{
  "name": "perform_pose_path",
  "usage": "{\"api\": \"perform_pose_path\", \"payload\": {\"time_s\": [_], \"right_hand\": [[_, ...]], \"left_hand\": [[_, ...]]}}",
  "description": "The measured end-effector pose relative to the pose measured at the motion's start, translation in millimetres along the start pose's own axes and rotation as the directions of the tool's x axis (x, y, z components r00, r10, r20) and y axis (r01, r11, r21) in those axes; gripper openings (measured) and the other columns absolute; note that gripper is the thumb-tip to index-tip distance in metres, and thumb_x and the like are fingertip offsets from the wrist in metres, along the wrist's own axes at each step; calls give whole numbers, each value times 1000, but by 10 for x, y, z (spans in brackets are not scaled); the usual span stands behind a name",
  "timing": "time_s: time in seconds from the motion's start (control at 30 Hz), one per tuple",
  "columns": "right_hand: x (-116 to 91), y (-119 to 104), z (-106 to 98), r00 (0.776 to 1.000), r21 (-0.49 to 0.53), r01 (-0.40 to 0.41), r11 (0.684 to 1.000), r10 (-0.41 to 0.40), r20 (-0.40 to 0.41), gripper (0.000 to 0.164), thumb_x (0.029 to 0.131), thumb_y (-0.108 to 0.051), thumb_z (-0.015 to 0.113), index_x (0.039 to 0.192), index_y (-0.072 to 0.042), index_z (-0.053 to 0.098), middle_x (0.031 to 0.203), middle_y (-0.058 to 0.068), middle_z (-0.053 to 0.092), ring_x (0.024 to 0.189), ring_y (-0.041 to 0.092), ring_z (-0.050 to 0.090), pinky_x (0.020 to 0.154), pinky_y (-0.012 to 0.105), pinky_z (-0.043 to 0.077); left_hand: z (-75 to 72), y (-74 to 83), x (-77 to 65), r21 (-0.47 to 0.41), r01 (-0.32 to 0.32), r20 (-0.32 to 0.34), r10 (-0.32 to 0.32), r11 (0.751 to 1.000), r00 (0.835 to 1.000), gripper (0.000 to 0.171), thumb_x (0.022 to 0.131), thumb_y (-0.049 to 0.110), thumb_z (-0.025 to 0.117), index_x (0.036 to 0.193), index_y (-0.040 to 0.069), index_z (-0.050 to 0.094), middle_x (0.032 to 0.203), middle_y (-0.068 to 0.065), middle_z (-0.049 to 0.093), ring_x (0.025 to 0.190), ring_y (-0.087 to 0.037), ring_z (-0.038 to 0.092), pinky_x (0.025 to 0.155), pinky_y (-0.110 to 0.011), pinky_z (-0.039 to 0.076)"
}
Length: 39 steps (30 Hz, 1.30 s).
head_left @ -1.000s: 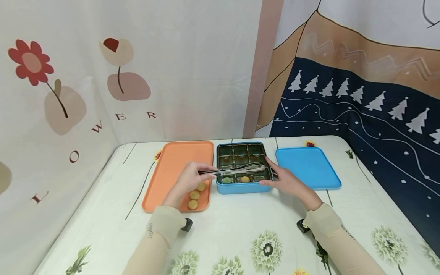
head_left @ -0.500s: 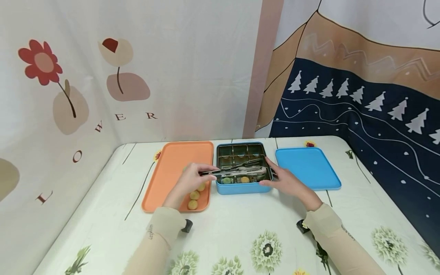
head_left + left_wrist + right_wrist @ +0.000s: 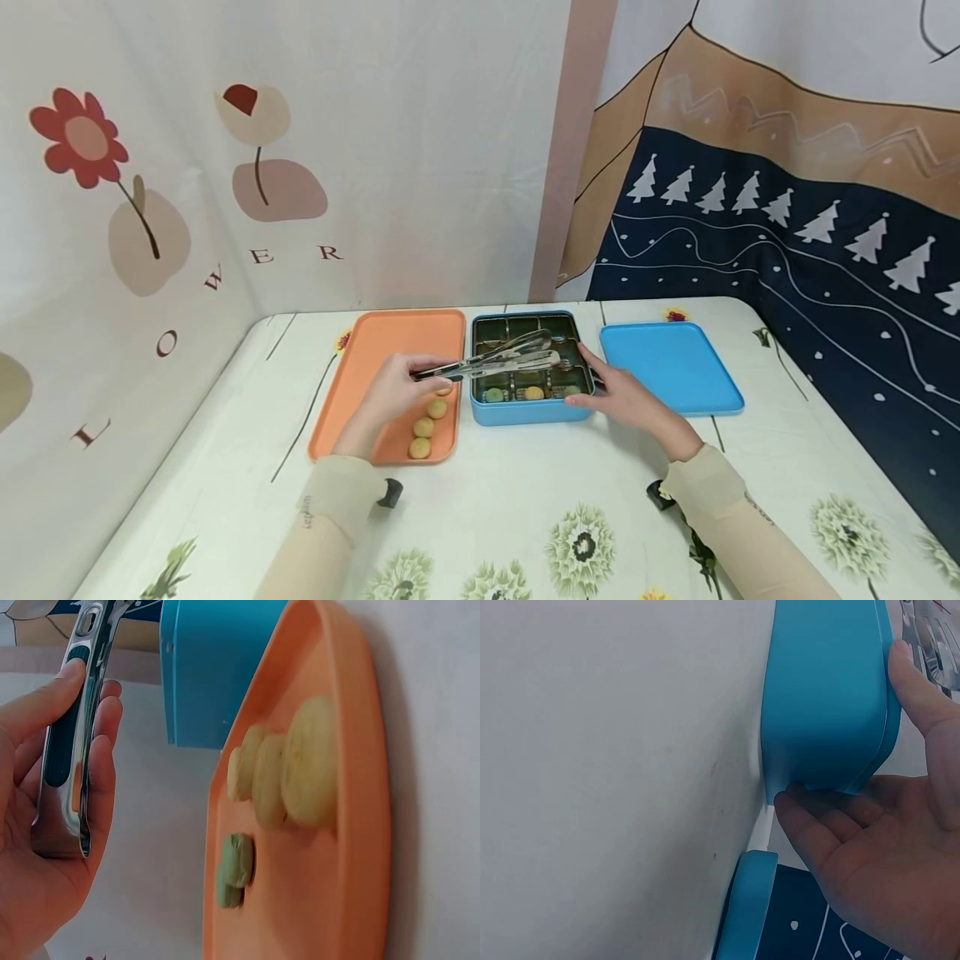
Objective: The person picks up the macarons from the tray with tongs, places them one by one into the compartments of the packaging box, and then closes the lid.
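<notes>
My left hand (image 3: 393,385) grips a pair of metal tongs (image 3: 504,358) with dark handle grips. Their arms are spread above a blue compartment box (image 3: 528,412). Inside the box's front row lie a green cookie (image 3: 493,395), a yellow cookie (image 3: 533,392) and, at right, another greenish cookie (image 3: 572,390). My right hand (image 3: 630,400) holds the box's right side; in the right wrist view, its thumb lies at the rim and its fingers against the wall. An orange tray (image 3: 397,333) at left bears several yellow cookies (image 3: 311,765) and green ones (image 3: 236,866), partly hidden by my left hand in the head view.
To the right of the box a flat blue lid (image 3: 671,367) lies on the table. A flower-print cloth (image 3: 510,508) covers the tabletop. Printed curtains (image 3: 420,167) stand behind and at both sides.
My left hand has drawn the tongs left and slightly back, and their arms have spread apart. The greenish cookie now shows in the front right compartment. My right hand has stayed put.
</notes>
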State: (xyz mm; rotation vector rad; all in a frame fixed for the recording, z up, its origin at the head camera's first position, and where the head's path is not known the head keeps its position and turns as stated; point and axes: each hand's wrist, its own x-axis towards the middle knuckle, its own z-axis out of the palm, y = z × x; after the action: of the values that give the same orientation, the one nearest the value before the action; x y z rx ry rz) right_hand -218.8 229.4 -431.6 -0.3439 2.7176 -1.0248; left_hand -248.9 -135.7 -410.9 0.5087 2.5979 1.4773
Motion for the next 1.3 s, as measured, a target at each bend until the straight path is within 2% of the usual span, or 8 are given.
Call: {"api": "perform_pose_path", "payload": {"time_s": [0.17, 0.33, 0.4, 0.57, 0.8, 0.9, 1.13, 1.3], "right_hand": [[-4, -8, 1, 1000, 9, -1, 1000, 1, 2, 103, 90, -58, 66, 162, -17, 4, 161, 31, 19, 133, 50, 47, 105, 63, 41], [-6, -13, 7, 1000, 13, -2, 1000, 2, -1, 100, 92, -51, 67, 162, -17, 5, 162, 30, 18, 134, 50, 46, 105, 63, 41], [-6, -9, 9, 1000, 8, 0, 1000, 0, -2, 99, 92, -51, 67, 162, -16, 5, 161, 31, 19, 133, 50, 47, 105, 62, 41], [-8, -4, 13, 1000, 0, 3, 1000, -3, -5, 100, 92, -53, 66, 162, -16, 6, 160, 32, 21, 133, 50, 47, 104, 61, 43], [-10, -17, 5, 1000, 12, 7, 1000, -7, -2, 100, 92, -52, 66, 162, -16, 5, 162, 30, 17, 135, 50, 45, 107, 62, 40], [-14, -17, 4, 1000, 16, 6, 1000, -6, 1, 100, 92, -53, 66, 162, -16, 4, 162, 30, 17, 135, 50, 45, 107, 62, 40], [-18, -4, 0, 1000, 12, 5, 1000, -5, 1, 102, 90, -57, 65, 162, -17, 5, 162, 31, 17, 134, 50, 46, 105, 62, 42], [-16, 4, 2, 1000, 14, 8, 1000, -8, -2, 100, 92, -54, 66, 162, -17, 5, 162, 30, 18, 135, 49, 45, 105, 61, 42]], "left_hand": [[-107, -12, -40, 22, -13, -23, 13, 1000, 1000, 32, 87, 16, 78, 117, 7, 74, 104, -14, 76, 70, -17, 58, 57, -22, 45], [-218, -32, -101, -27, 2, -24, -2, 1000, 1000, 34, 88, 12, 76, 120, 2, 71, 104, -19, 75, 78, -24, 68, 66, -31, 56], [-260, -46, -126, -35, 1, -31, -2, 999, 1000, 34, 89, 11, 75, 121, 0, 70, 106, -21, 75, 81, -23, 69, 69, -32, 57], [-366, -132, -184, -6, -11, -77, 11, 1000, 997, 35, 88, 13, 76, 120, 1, 71, 110, -20, 74, 76, -3, 62, 68, -22, 53], [-502, -223, -272, 12, -30, -125, 31, 999, 992, 35, 87, 15, 78, 119, 2, 72, 110, -19, 75, 81, 1, 65, 70, -20, 54], [-563, -241, -322, 27, -15, -144, 19, 1000, 989, 35, 87, 17, 78, 119, 4, 72, 110, -18, 75, 81, 2, 65, 71, -21, 55], [-724, -292, -461, 44, 66, -167, -58, 997, 984, 38, 89, 24, 77, 123, 8, 71, 111, -17, 74, 82, -1, 65, 73, -27, 56], [-822, -320, -568, 75, 110, -187, -95, 991, 978, 41, 88, 28, 77, 125, 10, 71, 112, -14, 74, 82, -2, 64, 73, -29, 55]]}}
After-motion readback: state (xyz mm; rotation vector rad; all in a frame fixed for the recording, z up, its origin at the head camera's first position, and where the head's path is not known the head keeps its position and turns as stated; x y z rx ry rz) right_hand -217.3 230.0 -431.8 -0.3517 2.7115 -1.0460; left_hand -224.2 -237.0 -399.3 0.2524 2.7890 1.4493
